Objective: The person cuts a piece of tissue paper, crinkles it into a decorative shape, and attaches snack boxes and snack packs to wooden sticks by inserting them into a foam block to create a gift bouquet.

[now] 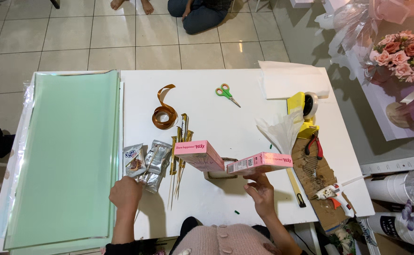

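Note:
My left hand (125, 194) rests closed on the white table (244, 127), gripping the lower ends of thin sticks tied to silver snack packets (157, 163). My right hand (260, 191) lifts a pink snack box (259, 163) by its underside, a little above the table. A second pink box (199, 155) lies just left of it. Beside that box lie gold-wrapped sticks (179, 156) and a small blue-and-white snack packet (133, 159).
A large mint-green sheet stack (65, 156) covers the table's left end. Also on the table are a copper ribbon coil (164, 115), green scissors (226, 93), a yellow tape dispenser (303, 111), red pliers (314, 145) and a glue gun (332, 192) on cardboard. A pink bouquet (400, 54) stands at right. A person (200, 14) sits on the floor beyond.

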